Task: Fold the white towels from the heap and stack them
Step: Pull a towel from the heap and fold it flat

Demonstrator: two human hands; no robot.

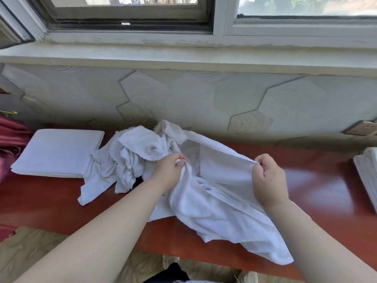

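Bare forearms [102,231] reach in from the near side to a white towel [220,205]. The left hand [169,170] has its fingers curled and pinches a bunched part of the towel's upper edge. The right hand [267,176] pinches the same edge farther along between thumb and curled fingers. The edge runs lifted between the two hands, and below them the cloth sags in folds onto the red-brown table [316,190]. Its lowest corner hangs past the table's near edge.

This towel lies just right of the heap [130,156] of crumpled white towels and touches it along its far side. Just left of the heap sits a flat stack of folded towels [57,152]. Loose cloth from the heap meets the stack's right side, though I cannot tell whether it overlaps. Left of that, well apart from the heap, a dark pink cloth [10,135] shows at the frame's edge. Far to the right of the heap, a white layered object [367,176] is cut off by the frame. Behind the heap rises a pale wall [204,99] with a hexagon pattern, topped by a window sill [183,56].
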